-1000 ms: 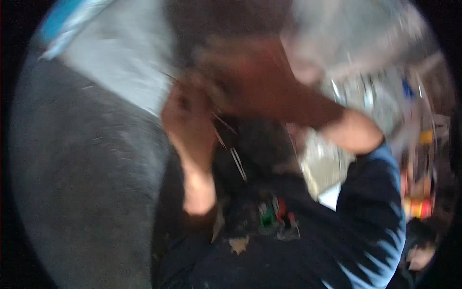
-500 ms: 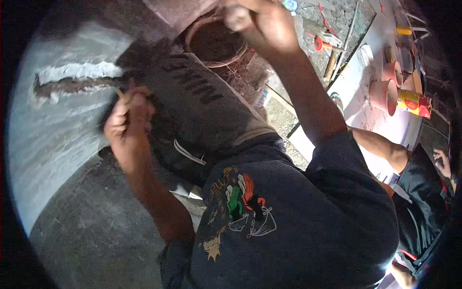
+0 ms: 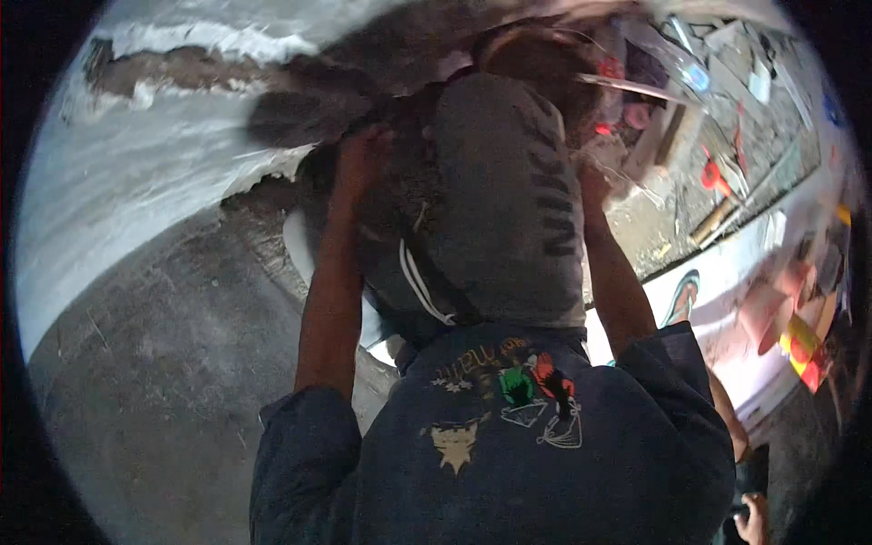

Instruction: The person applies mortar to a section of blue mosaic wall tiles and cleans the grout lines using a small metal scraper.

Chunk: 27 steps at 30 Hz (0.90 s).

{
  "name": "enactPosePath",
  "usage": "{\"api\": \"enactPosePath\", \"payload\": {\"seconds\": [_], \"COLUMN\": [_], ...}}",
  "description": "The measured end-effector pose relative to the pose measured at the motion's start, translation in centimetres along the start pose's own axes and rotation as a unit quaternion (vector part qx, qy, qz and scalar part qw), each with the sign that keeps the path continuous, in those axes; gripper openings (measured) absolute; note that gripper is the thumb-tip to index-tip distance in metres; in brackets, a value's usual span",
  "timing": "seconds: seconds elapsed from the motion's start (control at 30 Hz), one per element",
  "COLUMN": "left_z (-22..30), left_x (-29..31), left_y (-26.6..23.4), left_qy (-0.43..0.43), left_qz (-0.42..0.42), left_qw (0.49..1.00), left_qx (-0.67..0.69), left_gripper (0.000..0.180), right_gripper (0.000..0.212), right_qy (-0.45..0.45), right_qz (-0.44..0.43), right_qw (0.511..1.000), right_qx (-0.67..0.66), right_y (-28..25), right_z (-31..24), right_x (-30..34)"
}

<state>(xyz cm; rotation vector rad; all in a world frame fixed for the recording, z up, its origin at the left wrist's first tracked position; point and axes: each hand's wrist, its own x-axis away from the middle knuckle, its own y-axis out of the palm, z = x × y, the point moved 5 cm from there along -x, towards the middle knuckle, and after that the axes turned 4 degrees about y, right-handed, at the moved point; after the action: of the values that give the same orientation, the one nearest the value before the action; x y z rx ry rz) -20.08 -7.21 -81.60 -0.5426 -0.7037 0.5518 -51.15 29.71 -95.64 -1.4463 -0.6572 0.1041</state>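
Note:
My left hand [image 3: 365, 153] is down in dark shadow beside my bent knee, below the grooved wall [image 3: 163, 154]. Its fingers are too dim to make out, and so is anything in them. On the other side of the grey trouser leg [image 3: 504, 182], my right hand [image 3: 595, 186] hangs low over the rubble. Blur and the leg's edge obscure its fingers. A round bucket [image 3: 536, 59] stands beyond the knee, its inside dark. The rough groove [image 3: 182, 71] in the wall has crumbled white edges.
Beyond my right hand lie a long pale strip [image 3: 636, 86], a red-ended tool [image 3: 713, 173], a clear plastic bottle [image 3: 692, 73] and wood pieces. Pinkish pots [image 3: 763, 313] and a yellow-red packet [image 3: 801, 352] are at right. Another person's sandalled foot [image 3: 686, 295] and hand [image 3: 752, 520] show there.
My view has swung, so the wall groove sits higher. My right hand has dropped from above the bucket to beside my knee. My left hand has moved off the wall into shadow.

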Motion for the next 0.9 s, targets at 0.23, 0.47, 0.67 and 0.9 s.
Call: {"api": "enactPosePath", "payload": {"seconds": [0.23, 0.47, 0.67, 0.9], "left_z": [2.1, 8.9, 20.9, 25.2], "left_x": [0.6, 10.0, 18.8, 28.0], "left_y": [3.2, -5.5, -13.7, -25.1], "left_qy": [0.033, 0.017, 0.263, 0.367], "left_qz": [0.049, 0.23, 0.252, 0.397], "left_qw": [0.977, 0.972, 0.887, 0.763], "left_qx": [-0.206, 0.039, 0.285, 0.355], "left_gripper": [0.056, 0.026, 0.029, 0.014], "right_gripper": [0.053, 0.026, 0.021, 0.01], "right_qy": [-0.044, -0.139, -0.399, -0.604], "right_qz": [-0.033, 0.141, 0.145, 0.034], "right_qw": [0.996, 0.852, 0.747, 0.598], "right_qx": [-0.071, -0.485, -0.512, -0.526], "right_y": [-0.4, -19.4, -38.1, -54.0], "right_z": [-1.8, -5.9, -18.4, -34.9], "right_x": [-2.9, 3.0, 11.5, 24.8]}}
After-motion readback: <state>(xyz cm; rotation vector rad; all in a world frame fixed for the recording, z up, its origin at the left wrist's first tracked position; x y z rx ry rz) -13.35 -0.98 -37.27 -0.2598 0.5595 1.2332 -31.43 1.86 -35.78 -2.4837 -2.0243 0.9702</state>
